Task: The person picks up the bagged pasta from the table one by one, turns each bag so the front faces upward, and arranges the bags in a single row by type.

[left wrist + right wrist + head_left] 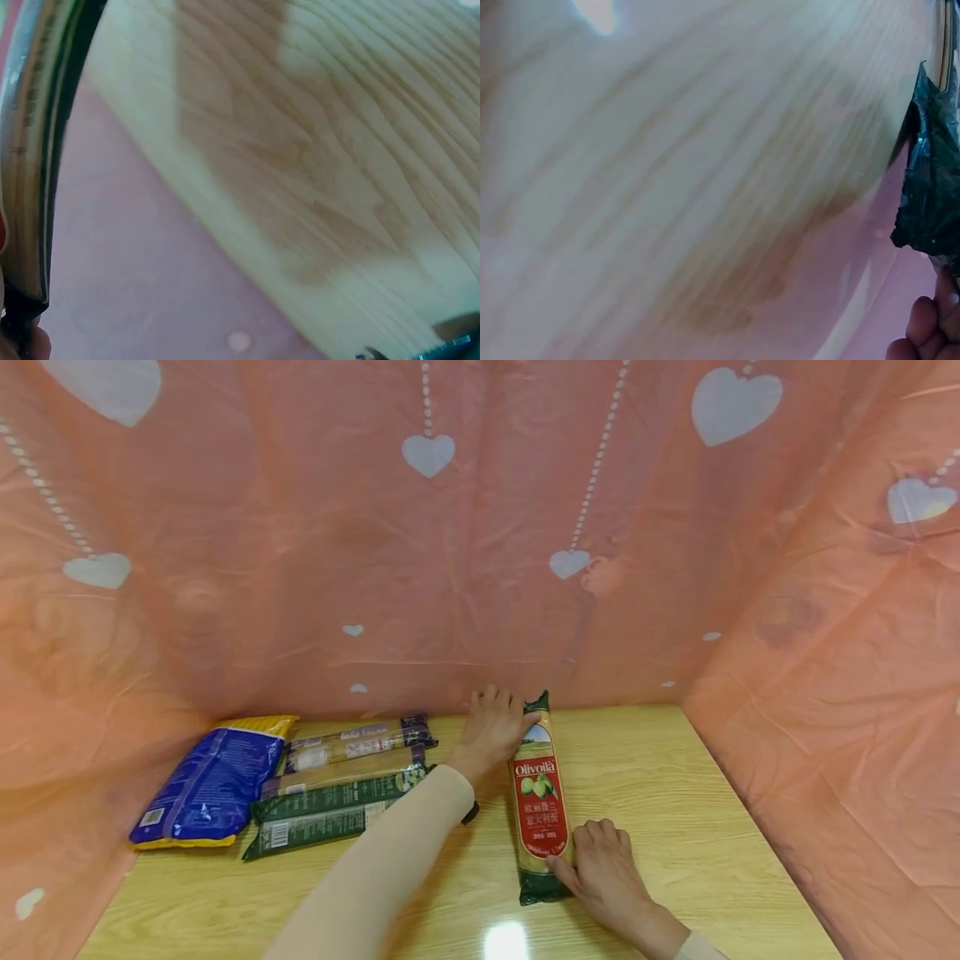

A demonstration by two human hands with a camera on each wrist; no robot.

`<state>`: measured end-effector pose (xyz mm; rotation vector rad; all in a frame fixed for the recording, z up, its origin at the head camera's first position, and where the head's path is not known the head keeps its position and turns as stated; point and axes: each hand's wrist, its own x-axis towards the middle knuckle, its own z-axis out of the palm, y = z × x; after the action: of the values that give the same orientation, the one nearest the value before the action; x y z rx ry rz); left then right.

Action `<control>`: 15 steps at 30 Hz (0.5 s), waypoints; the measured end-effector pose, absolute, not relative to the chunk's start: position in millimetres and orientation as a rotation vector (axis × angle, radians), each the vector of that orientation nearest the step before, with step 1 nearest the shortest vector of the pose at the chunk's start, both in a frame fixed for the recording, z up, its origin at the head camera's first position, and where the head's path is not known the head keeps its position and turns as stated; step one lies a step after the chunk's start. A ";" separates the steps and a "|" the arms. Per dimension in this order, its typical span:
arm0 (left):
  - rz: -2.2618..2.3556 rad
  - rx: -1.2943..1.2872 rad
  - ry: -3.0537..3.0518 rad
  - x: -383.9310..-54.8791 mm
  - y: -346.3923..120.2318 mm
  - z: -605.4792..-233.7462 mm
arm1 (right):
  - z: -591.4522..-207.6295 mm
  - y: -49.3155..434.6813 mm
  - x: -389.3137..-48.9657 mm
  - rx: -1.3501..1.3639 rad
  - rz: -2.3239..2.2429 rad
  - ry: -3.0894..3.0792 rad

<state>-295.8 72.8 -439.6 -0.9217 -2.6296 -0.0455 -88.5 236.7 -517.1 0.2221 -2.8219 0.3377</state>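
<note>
Packet (536, 789) — between left fingers (492, 697), right fingers (598, 833)

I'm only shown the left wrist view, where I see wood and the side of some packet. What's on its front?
Observer: The head view shows a red label reading "Olivoilà" on the packet.
Visitor: Ooh! What's at the end nearest the person?
Observer: Their right hand, which touches the packet there.
Visitor: And over to the left?
Observer: A blue-and-yellow bag lies toward the left side of the table.
</note>
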 end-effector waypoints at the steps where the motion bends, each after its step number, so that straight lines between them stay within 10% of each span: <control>1: -0.022 -0.929 -2.630 -296.7 76.5 -441.6 | -517.6 238.6 -88.3 0.213 0.336 -2.826; 15: 0.027 -1.028 -2.694 -298.4 102.9 -470.1 | -526.9 260.4 -88.6 0.131 0.333 -2.811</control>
<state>-298.4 102.9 -470.1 -1.0278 -2.6944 0.0265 -88.6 260.4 -526.9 0.1306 -2.8111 0.3327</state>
